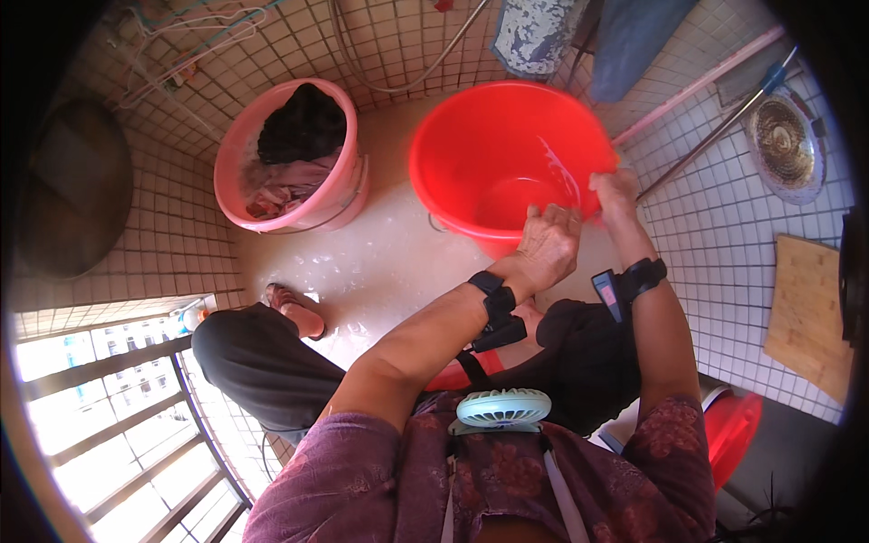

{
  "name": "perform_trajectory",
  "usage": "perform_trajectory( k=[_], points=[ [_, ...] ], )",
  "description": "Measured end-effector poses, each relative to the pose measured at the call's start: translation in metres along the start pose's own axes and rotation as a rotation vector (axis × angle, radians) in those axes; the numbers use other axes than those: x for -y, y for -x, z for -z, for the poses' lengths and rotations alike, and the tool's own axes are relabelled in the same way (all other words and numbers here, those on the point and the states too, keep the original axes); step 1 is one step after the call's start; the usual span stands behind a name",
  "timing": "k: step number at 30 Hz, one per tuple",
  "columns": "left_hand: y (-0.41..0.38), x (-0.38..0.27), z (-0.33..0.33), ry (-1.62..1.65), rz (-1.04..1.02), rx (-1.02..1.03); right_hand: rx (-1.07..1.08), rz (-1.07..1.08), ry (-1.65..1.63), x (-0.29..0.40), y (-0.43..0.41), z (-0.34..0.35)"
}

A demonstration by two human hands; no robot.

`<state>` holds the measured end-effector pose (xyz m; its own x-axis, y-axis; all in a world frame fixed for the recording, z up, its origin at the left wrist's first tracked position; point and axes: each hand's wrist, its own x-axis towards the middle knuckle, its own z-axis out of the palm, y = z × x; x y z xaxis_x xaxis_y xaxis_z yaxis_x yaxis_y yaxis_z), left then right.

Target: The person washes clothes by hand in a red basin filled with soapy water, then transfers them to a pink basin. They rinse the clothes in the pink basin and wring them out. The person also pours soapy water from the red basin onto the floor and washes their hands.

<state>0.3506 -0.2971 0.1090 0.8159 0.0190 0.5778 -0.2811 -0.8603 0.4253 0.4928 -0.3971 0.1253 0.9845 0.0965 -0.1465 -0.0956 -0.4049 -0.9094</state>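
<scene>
In front of me is a large red plastic bucket (468,156), its mouth facing up towards me. A pale streak, either a reflection or water, runs down its inner right wall. My left hand (553,237) is closed over the near right part of the rim, knuckles up. Farther along the right side, my right hand (614,193) grips the rim too; its fingertips are partly hidden. To the left stands a pink bucket (354,197) with a wire handle. Black cloth (305,125) and pinkish wet cloth (292,183) lie inside it.
Wet floor (380,251) with suds lies between the buckets. Tiled walls (394,41) enclose the space. A metal pole (719,129) leans at right, near a hanging round pan lid (781,142) and a wooden board (808,305). A shower hose (414,88) loops at the back; a railing (108,366) stands left.
</scene>
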Motion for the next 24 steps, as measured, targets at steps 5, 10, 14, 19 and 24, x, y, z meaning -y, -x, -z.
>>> perform_trajectory(
  k=[5,10,14,19,24],
  points=[
    [0.018,0.027,0.037,0.039,-0.187,-0.063,-0.284,-0.177,-0.002,-0.076,-0.078,0.081],
    [0.087,0.122,0.087,-0.103,0.15,0.04,-0.52,-0.281,-0.116,-0.108,-0.106,0.135],
    [0.108,0.161,0.152,-0.301,0.308,0.009,-0.437,-0.152,0.348,-0.16,-0.117,0.181],
    [0.108,0.198,0.205,-0.392,0.391,-0.143,-0.197,0.414,1.367,-0.201,-0.134,0.246],
    [0.105,0.192,0.241,-0.353,0.553,-0.074,-0.436,0.291,1.082,-0.075,-0.085,0.13]
  ],
)
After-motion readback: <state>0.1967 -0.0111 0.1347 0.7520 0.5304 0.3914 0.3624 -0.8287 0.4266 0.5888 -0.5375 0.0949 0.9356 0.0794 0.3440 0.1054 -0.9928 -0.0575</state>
